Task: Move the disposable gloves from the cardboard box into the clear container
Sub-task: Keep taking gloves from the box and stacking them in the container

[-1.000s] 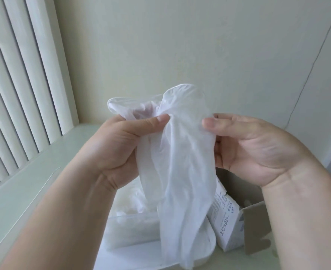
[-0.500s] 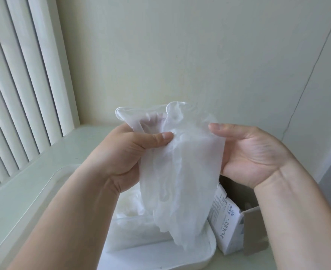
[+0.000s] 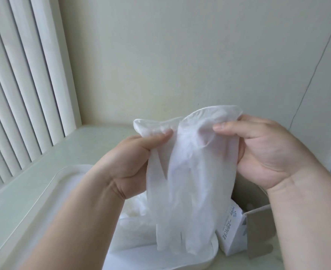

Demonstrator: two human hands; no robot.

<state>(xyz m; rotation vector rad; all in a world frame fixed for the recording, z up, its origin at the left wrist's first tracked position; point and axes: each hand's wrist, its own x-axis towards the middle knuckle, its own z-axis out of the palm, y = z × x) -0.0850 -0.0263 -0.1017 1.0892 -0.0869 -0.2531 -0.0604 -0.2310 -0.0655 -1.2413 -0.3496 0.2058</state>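
Translucent white disposable gloves hang between my two hands, cuffs up and fingers down. My left hand pinches the left cuff with its thumb on top. My right hand grips the right cuff. The glove fingers dangle over the clear container, which holds more gloves at its left. The cardboard box stands to the right of the container with its flap open; my right wrist partly hides it.
A clear lid lies on the pale green surface to the left of the container. Vertical white blinds fill the left side. A plain wall with a thin cable stands behind.
Both hands have come down with the gloves. My right hand has closed onto the right cuff, and the cuffs are spread wider apart.
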